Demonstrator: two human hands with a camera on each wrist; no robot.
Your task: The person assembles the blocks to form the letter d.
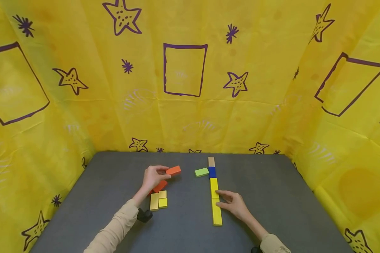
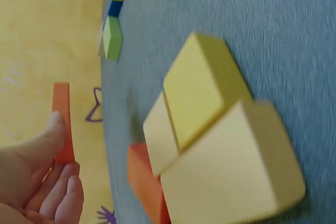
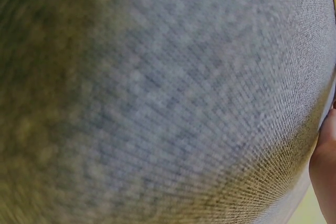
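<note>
My left hand (image 1: pixel 153 177) pinches an orange block (image 1: pixel 173 170) between thumb and fingers, above the table; in the left wrist view the thumb lies along this block (image 2: pixel 63 124). Below the hand rests another orange block (image 1: pixel 160 186), partly hidden, against a cluster of a pale wooden block (image 1: pixel 154 202), a small pale block (image 1: pixel 163 194) and a small yellow block (image 1: pixel 163 203). My right hand (image 1: pixel 235 205) has its fingertips at the right side of two long yellow blocks, the upper one (image 1: pixel 214 186) and the lower one (image 1: pixel 216 212), laid end to end.
The row continues away from me with a blue block (image 1: pixel 212 172) and a pale wooden block (image 1: pixel 211 161). A green block (image 1: pixel 201 172) lies left of the blue one. Yellow printed cloth (image 1: pixel 183 123) walls surround the grey table (image 1: pixel 256 175).
</note>
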